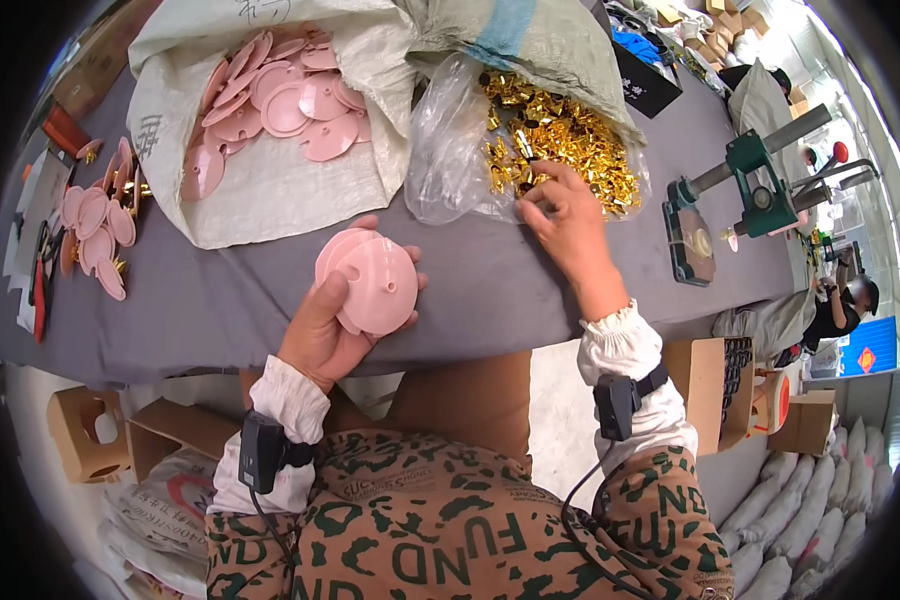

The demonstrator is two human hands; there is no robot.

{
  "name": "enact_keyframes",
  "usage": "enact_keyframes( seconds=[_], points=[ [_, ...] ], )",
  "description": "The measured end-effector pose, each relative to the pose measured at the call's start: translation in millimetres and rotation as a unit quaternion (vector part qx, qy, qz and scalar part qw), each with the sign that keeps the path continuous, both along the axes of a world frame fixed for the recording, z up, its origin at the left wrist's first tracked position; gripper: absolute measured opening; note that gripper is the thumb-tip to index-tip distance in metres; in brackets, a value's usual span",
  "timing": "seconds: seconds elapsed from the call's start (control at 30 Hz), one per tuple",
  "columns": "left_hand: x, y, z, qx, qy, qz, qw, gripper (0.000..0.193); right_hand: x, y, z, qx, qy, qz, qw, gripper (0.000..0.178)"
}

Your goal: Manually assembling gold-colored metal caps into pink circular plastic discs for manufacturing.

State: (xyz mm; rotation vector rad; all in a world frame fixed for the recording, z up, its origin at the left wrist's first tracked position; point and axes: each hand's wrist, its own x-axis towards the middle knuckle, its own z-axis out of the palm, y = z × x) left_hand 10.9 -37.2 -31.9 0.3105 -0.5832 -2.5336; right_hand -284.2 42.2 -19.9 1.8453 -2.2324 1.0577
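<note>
My left hand (332, 325) is closed around a small stack of round pink plastic discs (385, 290), held above the front of the table. The top disc has a small hole near its middle. At the edge of a heap of shiny gold-coloured small parts (580, 150), my right hand (570, 220) has its fingers bent and drawn together in a pinch. Whatever lies between those fingertips is too small to make out. The heap spills from a clear plastic bag (440, 170) inside a woven sack (560, 50). More pink discs (280, 95) fill a white woven sack (255, 215) on the left.
Pink discs with gold parts (95, 225) lie piled at the table's left, near red-handled pliers (40, 290). A green hand press (755, 185) stands on the right. Cardboard boxes (695, 385) and full white sacks (810, 500) are on the floor. Another person (840, 310) sits far right.
</note>
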Motion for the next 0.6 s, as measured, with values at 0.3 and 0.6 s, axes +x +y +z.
enact_keyframes(
  seconds=[0.3, 0.6],
  points=[
    [1.2, 0.1, -0.9, -0.011, 0.026, -0.010, 1.000, 0.080, -4.8, 6.5, 15.6, 0.075, -0.074, -0.021, 0.994, 0.037],
    [4.9, 1.2, -3.4, 0.003, 0.030, 0.019, 0.999, 0.074, 24.3, 13.2, 28.1, -0.028, -0.270, -0.045, 0.962, 0.032]
  ],
)
